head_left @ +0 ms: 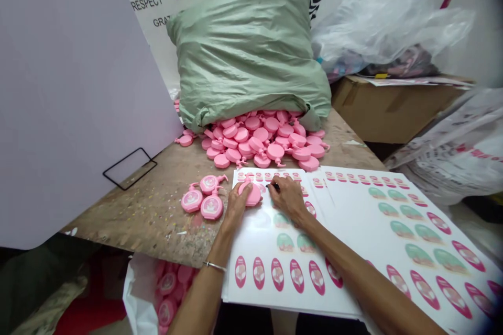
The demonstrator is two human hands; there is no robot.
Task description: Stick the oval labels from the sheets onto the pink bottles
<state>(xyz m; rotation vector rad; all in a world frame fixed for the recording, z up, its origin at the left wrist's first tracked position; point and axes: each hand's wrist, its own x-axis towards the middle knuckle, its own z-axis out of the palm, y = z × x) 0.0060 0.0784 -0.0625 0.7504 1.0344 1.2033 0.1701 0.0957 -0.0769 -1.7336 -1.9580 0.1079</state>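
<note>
My left hand [236, 204] grips a pink round toy pump bottle [250, 194], its plain face turned up. Close to its right, my right hand [288, 196] is closed on a small dark pointed tool [274, 186], mostly hidden by the fingers. Its tip is near a round pink sticker on the sticker sheet [259, 235], which lies under both hands. Printed on that sheet are pink ovals, green domes and small pink labels. Left of my left hand, on the table, sit 3 pink bottles [212, 207] bearing round picture stickers.
A green sack [251, 47] spills a heap of plain pink bottles [261, 136] onto the worn table [165, 167]. Another sticker sheet [365, 230] lies at right. A black wire frame [129, 168] stands at left. Below the edge, a white bag [141, 293] holds stickered bottles. A cardboard box [396, 110] stands right.
</note>
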